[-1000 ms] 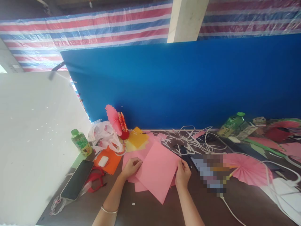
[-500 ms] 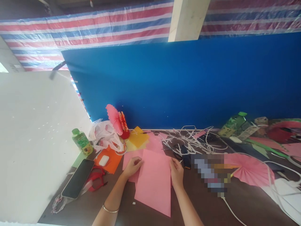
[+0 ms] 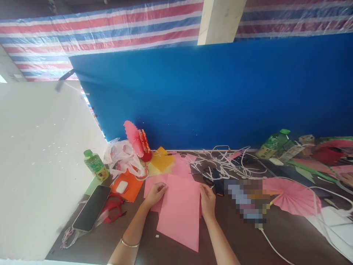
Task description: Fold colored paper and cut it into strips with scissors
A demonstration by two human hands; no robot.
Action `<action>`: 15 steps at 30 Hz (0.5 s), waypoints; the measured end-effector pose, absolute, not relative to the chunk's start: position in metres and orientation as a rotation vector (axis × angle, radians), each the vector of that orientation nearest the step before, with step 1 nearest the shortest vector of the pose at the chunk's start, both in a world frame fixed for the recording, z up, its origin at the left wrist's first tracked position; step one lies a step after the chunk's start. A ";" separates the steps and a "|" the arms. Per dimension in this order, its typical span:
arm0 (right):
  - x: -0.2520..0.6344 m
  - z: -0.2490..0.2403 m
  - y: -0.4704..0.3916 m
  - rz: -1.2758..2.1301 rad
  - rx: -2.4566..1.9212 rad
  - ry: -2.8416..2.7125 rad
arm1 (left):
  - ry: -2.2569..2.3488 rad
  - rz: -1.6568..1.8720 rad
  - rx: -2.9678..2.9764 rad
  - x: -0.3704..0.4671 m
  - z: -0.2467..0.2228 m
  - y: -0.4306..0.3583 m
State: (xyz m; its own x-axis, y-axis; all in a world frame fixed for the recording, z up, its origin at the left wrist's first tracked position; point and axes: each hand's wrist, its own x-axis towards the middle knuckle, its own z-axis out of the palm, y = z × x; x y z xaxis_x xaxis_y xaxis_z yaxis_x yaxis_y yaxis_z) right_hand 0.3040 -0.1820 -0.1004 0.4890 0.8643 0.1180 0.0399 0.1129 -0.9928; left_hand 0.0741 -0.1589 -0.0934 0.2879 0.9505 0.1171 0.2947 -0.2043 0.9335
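A pink sheet of paper is held slightly tilted in front of me, its near edge towards me. My left hand pinches its left edge near the far corner, thumb and fingers closed together. At the right edge, my right hand grips the sheet between thumb and fingers. More pink paper lies beneath and behind it on the dark table. Beyond that are yellow paper sheets. An orange sheet with a white case on it lies left of my left hand.
Left are a phone, red scissors, a green-capped bottle and a plastic bag. Tangled white cables, a pink paper fan and another bottle lie right. A blue panel stands behind.
Both hands keep their hold on the pink sheet, which has barely shifted. The whole view has moved slightly. What looks like another person's hand now shows at the far right edge.
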 end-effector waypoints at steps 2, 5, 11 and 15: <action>0.304 -0.102 -0.181 0.761 -1.327 -0.904 | 1.150 0.949 1.686 0.074 -0.093 -0.159; 0.305 -0.103 -0.181 0.781 -1.324 -0.924 | 1.146 0.949 1.689 0.073 -0.092 -0.159; 0.305 -0.103 -0.181 0.768 -1.329 -0.933 | 1.150 0.946 1.693 0.073 -0.094 -0.158; 0.305 -0.104 -0.181 0.754 -1.329 -0.941 | 1.154 0.934 1.693 0.073 -0.094 -0.159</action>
